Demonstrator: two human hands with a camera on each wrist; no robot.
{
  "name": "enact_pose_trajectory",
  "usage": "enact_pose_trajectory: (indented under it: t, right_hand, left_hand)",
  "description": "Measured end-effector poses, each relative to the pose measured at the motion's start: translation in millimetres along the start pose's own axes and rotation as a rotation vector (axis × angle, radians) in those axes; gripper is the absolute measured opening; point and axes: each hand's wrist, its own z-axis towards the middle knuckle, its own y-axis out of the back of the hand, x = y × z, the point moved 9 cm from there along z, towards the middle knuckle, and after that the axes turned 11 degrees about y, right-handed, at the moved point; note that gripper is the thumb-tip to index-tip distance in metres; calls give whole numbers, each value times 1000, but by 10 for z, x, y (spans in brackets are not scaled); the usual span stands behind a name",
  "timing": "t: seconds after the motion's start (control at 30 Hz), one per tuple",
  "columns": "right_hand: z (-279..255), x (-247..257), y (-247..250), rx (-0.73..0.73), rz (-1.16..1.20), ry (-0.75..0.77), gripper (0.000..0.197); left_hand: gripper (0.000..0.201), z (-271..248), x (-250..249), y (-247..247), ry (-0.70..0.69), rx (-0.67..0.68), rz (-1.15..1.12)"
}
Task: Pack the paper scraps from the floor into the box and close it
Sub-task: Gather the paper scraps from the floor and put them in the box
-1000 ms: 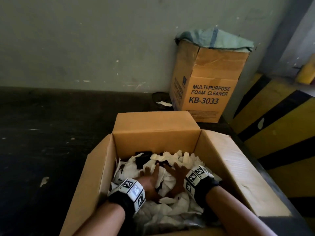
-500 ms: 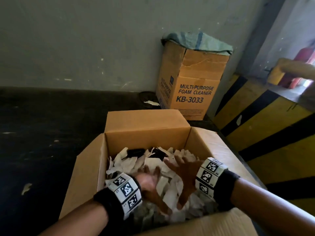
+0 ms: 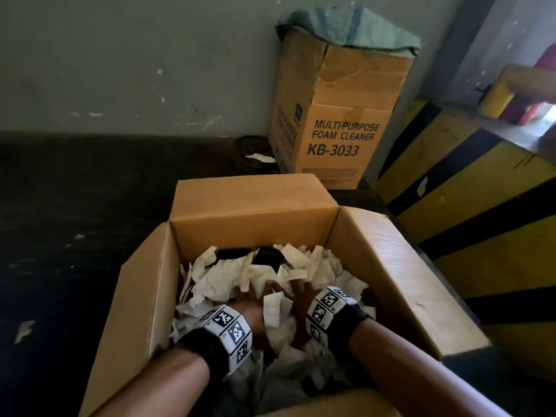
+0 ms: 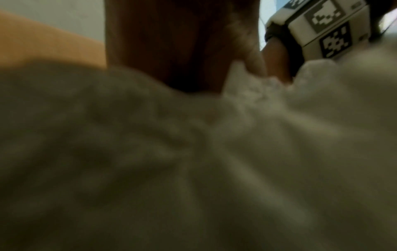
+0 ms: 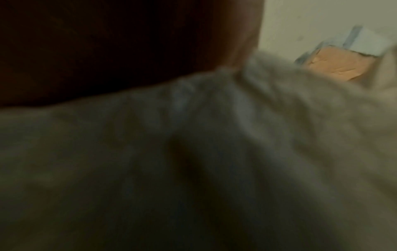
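An open cardboard box [image 3: 388,266] stands on the dark floor with its flaps turned outward. It is filled with white paper scraps [image 3: 228,278] and a few black pieces. My left hand [image 3: 251,305] and right hand [image 3: 296,297] lie side by side, pressing down on the pile in the middle of the box. Their fingers are spread and partly buried under loose scraps. Both wrist views are blurred and mostly filled with paper [image 4: 214,152] [image 5: 214,152]. The left wrist view shows my left hand [image 4: 171,51] sunk into it.
A taller box marked FOAM CLEANER [image 3: 340,115], topped with a green cloth, stands against the wall behind. One scrap [image 3: 260,158] lies beside it and another [image 3: 24,329] on the floor at far left. A yellow-and-black striped kerb [image 3: 481,221] runs along the right.
Half a second ago both hands were raised above the pile with fingers spread. They have come down again and press into the scraps.
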Motion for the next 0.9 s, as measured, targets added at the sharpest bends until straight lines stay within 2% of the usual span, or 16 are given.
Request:
enact_pose_trajectory:
  t: [0.03,0.1,0.17,0.2,0.3,0.37,0.47,0.5,0.53,0.6,0.63,0.67,0.7,0.77,0.83,0.9]
  right_hand:
    - [-1,0,27,-22,-7,2,108]
    - [-58,34,83,-41,-60,16,104]
    - [-189,41,175,-61,-62,13,91]
    - [-255,9,271,-60,-72,4,87]
    - [-365,-191,493,-82,-89,-39,94]
    - [-450,-265,660,-45,-43,-39,99]
    - [-638,-207,894,-22,54,-21,104]
    - [-646,-214,942,-46,30,-47,106]
    - [-640,-224,975,-89,10,-66,105]
    - [-606,-226,884,-99,-28,-77,83]
    - [-603,-199,805,-78,-34,-59,72]
    - [-641,-154,766,-86,-41,-58,70]
    - [-664,-123,730,-117,-64,-63,74]
    - [-649,-33,554,-105,-131,4,83]
    - [-509,-96,364,-82,-81,22,80]
    - [-405,-135,247,-61,-56,38,75]
  left_hand:
    - [70,42,-31,-48,5,41,34]
    - [88,78,-13,-146,-57,131,22]
    - [91,-58,-94,-75,-99,160,49]
    - [91,-109,-120,0,-117,191,49]
    - [101,-296,-124,363,-145,265,120]
    - [116,-363,-40,679,-93,199,142]
    - [100,-420,-26,1017,-45,37,32]
    - [105,-449,-67,1052,-52,9,-33]
    - [117,-454,-96,1002,-38,11,-58]
    - [138,-384,-137,751,0,49,-52]
    - [136,-373,-167,613,13,69,-50]
    - [130,-329,-178,464,11,86,-64]
    - [126,-301,-200,336,-5,111,-68]
    - [131,-294,-220,159,-11,132,-48]
    - [131,-288,-197,121,31,107,-4]
    - [123,-274,-200,96,45,84,16]
